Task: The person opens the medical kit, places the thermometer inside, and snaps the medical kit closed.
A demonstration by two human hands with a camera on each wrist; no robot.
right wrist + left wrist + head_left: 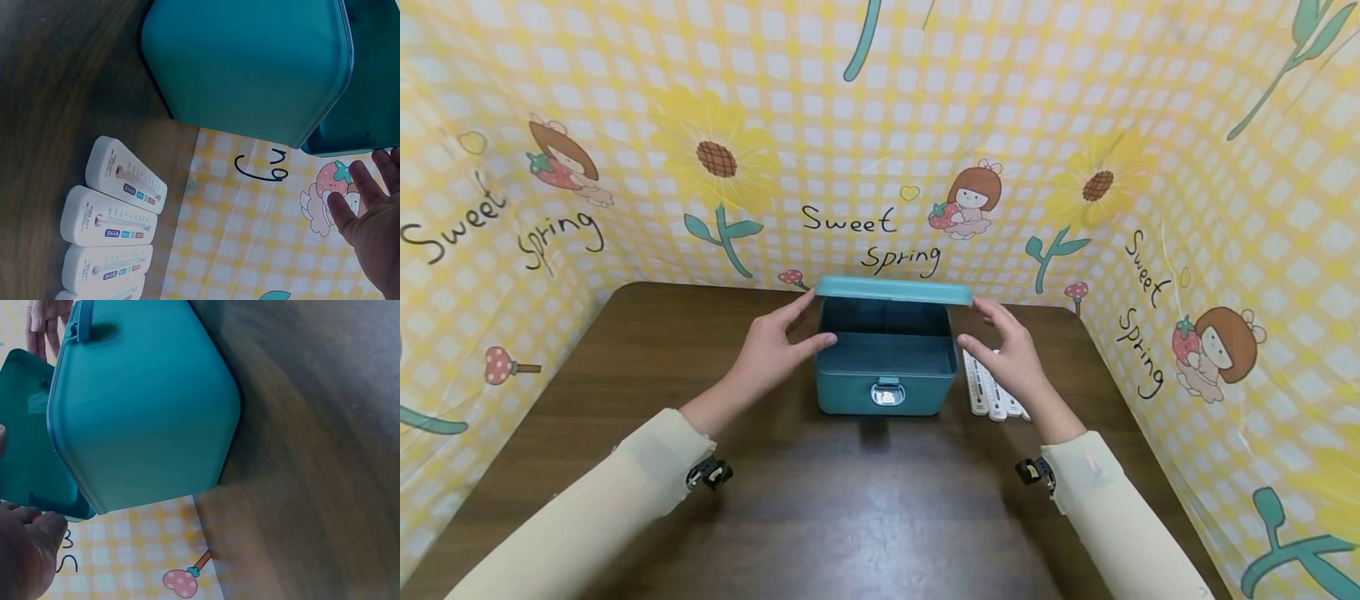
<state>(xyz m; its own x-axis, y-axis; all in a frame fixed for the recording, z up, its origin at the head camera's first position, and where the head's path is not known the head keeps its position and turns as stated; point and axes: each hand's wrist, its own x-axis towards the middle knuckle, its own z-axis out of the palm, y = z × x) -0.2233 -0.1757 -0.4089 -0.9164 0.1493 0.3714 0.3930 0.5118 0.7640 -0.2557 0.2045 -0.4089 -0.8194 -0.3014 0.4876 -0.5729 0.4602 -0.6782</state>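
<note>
A teal lidded box (880,396) with a silver front latch (888,392) stands on the table, its lid (893,290) tilted partly up. Inside, the visible part looks dark and bare. My left hand (775,340) is at the lid's left end, fingers extended against its edge and the thumb lower, over the box's left rim. On the other side, my right hand (1013,354) reaches its extended fingertips to the lid's right end, thumb apart beside the box. Several white thermometers (112,215) lie side by side right of the box, partly hidden by the right hand in the head view.
The brown wooden table (880,517) extends in front of the box and to both sides. A yellow checked cloth (850,150) with flowers and cartoon figures rises behind the table and along its left and right sides.
</note>
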